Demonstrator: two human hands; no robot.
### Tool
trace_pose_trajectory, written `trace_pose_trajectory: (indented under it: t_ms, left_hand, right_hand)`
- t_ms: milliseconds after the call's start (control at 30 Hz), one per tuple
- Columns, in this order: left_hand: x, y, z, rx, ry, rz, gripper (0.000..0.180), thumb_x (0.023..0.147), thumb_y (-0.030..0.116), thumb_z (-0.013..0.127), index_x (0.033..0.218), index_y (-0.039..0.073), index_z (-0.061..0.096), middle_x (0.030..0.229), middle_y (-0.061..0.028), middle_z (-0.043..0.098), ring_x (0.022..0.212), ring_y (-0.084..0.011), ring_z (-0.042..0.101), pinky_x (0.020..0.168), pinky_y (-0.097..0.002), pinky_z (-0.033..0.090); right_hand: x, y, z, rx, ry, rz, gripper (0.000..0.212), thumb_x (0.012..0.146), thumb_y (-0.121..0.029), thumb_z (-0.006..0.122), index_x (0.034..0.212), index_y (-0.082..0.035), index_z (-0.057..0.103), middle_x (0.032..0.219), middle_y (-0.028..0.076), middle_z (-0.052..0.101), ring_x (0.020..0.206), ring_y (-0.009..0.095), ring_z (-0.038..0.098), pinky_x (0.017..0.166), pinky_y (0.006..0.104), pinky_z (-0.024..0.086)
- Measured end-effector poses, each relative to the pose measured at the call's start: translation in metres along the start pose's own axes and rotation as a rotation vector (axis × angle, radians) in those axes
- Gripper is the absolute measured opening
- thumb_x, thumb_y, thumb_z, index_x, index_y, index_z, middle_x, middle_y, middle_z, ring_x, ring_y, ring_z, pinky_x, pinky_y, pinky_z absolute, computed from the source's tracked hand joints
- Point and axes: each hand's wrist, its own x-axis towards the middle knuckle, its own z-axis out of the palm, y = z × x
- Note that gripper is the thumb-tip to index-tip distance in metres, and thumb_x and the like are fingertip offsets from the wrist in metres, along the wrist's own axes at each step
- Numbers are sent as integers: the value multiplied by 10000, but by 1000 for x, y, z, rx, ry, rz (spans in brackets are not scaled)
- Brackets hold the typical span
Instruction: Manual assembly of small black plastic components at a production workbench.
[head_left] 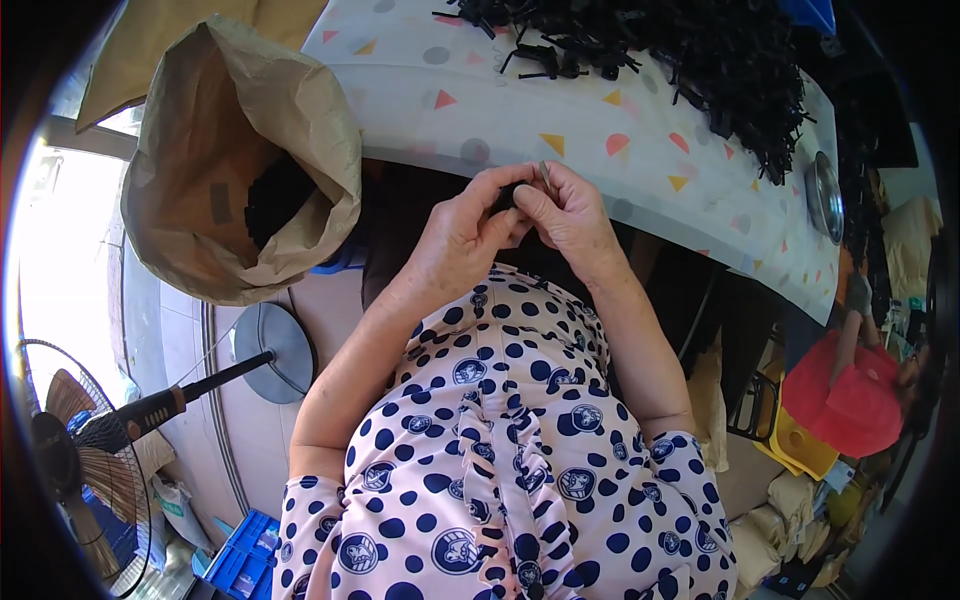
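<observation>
Both of my hands meet in front of my body at the near edge of the table. My left hand has its fingers closed on a small black piece, mostly hidden by the fingers. Pinched in my right hand is a thin metal tool; only its narrow tip shows, and I cannot make out its kind. The right thumb presses close to the black piece. Beyond the hands, a large heap of small black parts with thin ends covers the far side of the tabletop.
To the left stands an open brown paper sack with black material inside. A metal bowl sits at the table's right end. The patterned tablecloth hangs toward me. A fan is lower left; a person in red is at right.
</observation>
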Motion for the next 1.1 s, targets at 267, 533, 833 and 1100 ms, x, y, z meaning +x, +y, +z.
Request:
trace_pose_trajectory:
  t_ms: [267, 533, 833, 1100]
  left_hand:
    - [0, -9, 2, 115, 150, 71, 381, 934, 4, 471, 1315, 26, 455, 991, -47, 595, 862, -82, 538, 766, -217, 480]
    - [1, -5, 5, 164, 215, 161, 364, 900, -12, 505, 1262, 33, 503, 976, -152, 647, 787, -187, 634, 721, -275, 501]
    - [2, -8, -21, 494, 333, 285, 334, 837, -76, 526, 1150, 28, 579, 1016, -176, 634, 885, -319, 645, 778, -327, 510]
    - [-43, 32, -133, 1008, 814, 126, 324, 857, 32, 564, 1180, 61, 576, 1050, -128, 639, 947, -298, 625, 854, -341, 488]
  right_hand:
    - [-12, 8, 19, 71, -13, -42, 393, 1010, -332, 409, 1220, -8, 486, 601, -59, 396, 447, 14, 303, 391, 175, 235]
    - [-10, 7, 24, 133, 26, 14, 295, 1010, -234, 411, 1218, -44, 499, 627, -44, 443, 477, 26, 385, 391, 173, 284]
    - [31, 11, 15, -509, -99, -414, 273, 977, -235, 498, 1187, -63, 536, 649, -17, 519, 542, 107, 497, 528, 262, 445]
    - [119, -58, -50, -1396, 372, -571, 318, 871, -294, 610, 1085, -61, 568, 756, 147, 641, 762, 319, 639, 643, 395, 497]
